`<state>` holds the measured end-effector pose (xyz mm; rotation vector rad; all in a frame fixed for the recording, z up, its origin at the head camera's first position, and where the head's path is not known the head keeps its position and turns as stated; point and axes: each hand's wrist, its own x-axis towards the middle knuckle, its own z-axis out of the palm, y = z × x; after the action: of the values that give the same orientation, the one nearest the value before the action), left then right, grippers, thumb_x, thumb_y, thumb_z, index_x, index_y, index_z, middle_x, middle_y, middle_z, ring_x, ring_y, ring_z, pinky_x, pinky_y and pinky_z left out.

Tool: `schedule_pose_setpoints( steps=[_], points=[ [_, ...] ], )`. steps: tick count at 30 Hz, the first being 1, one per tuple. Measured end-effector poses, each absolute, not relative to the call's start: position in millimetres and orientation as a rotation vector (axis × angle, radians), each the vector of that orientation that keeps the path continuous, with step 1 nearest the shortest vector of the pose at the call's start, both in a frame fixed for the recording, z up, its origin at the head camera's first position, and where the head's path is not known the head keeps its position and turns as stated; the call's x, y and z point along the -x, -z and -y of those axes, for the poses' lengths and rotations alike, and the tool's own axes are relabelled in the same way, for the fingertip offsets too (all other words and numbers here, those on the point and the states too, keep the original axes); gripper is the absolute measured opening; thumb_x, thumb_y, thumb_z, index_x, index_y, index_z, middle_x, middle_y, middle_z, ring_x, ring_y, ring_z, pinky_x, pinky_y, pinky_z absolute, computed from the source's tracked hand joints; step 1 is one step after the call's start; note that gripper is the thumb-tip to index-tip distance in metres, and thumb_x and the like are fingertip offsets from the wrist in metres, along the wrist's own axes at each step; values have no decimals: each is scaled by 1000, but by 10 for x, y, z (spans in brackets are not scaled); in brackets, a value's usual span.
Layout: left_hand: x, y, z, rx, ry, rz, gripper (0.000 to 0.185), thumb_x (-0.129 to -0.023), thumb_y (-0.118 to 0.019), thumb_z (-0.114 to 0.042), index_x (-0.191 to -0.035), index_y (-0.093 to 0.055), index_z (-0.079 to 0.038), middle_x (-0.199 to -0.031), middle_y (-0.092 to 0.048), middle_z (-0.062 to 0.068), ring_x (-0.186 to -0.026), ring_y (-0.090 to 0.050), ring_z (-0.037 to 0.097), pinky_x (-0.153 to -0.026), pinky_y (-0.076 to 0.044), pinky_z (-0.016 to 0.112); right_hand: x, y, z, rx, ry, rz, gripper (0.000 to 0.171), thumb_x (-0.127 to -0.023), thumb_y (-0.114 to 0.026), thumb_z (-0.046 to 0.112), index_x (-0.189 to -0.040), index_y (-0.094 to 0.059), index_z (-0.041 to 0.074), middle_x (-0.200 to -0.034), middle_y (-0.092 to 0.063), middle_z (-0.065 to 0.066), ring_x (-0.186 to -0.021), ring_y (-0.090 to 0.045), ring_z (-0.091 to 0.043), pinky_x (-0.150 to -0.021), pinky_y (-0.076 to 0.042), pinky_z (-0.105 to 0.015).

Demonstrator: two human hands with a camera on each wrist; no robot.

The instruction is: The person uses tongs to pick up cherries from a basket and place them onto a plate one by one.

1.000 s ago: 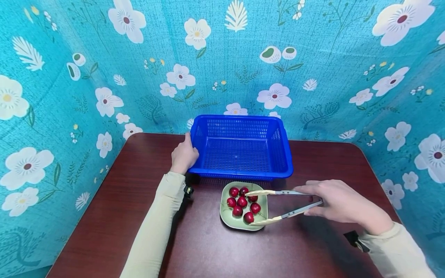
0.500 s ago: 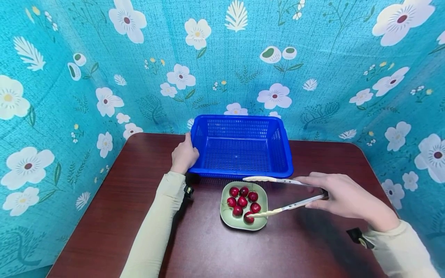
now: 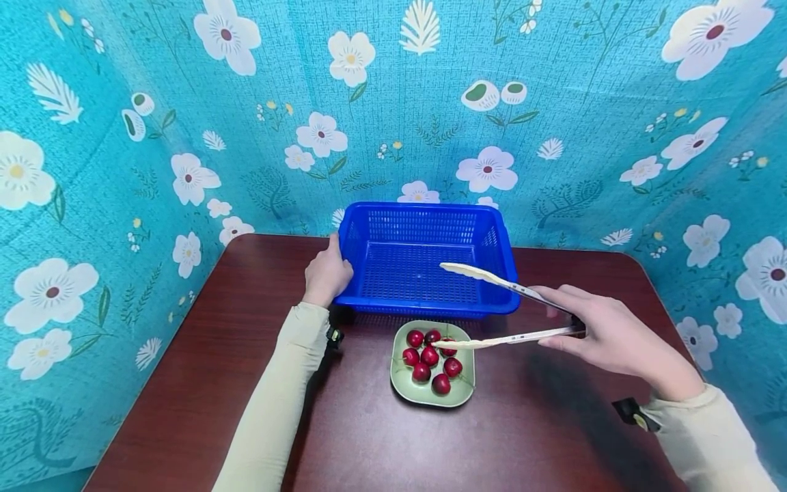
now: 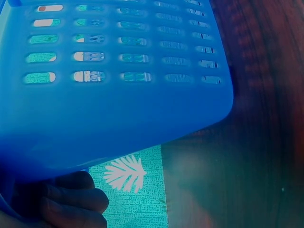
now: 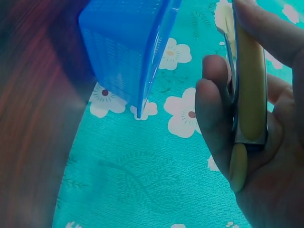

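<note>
My left hand [image 3: 328, 275] grips the left rim of a blue perforated plastic basket [image 3: 424, 307]; the left wrist view shows its curled fingers [image 4: 78, 202] under the basket's edge. In my right hand [image 3: 615, 335] is a pair of tongs [image 3: 529, 337] with cream tips, their arms spread wide and nothing between them. One tip overlaps the basket's interior in the head view, the other overlaps the cherries. Several red cherries [image 3: 421, 372] with stems lie on a pale green square plate [image 3: 406, 393] in front of the basket. In the right wrist view, fingers and thumb wrap the tongs' handle [image 5: 251, 85].
A dark reddish-brown wooden table [image 3: 369, 444] carries everything. Turquoise floral cloth [image 3: 393, 102] hangs behind it and along both sides, close behind the basket. The plate sits just in front of the basket's near wall.
The right hand has lifted the tongs up and away from the plate toward the basket, their arms staying apart. The left hand, basket and cherries stay in place.
</note>
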<state>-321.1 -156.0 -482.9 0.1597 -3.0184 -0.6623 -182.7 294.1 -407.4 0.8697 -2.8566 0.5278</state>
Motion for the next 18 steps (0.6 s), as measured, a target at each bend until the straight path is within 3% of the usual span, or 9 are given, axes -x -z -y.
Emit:
schedule_pose_setpoints(
  steps=[5,18],
  points=[
    [3213,4829,1554,-160,657,3022,70,-101,-54,-21,-164,-24,-11,-109,-72,23,-82,-71,40,-68,-56,55,1864,4119,-2973,-815,-525,2853,76,-80,-91,31,-146,-57,17,-95,-58,11,-69,-44,1,-57,-39,-23],
    [3215,4842,1556,-164,668,3009,70,-101,-56,-21,-163,-25,-11,-109,-73,23,-82,-71,40,-68,-55,55,1939,4194,-3080,-603,-524,2824,75,-79,-91,28,-142,-57,8,-99,-67,-2,-71,-50,-10,-58,-43,-26]
  ],
)
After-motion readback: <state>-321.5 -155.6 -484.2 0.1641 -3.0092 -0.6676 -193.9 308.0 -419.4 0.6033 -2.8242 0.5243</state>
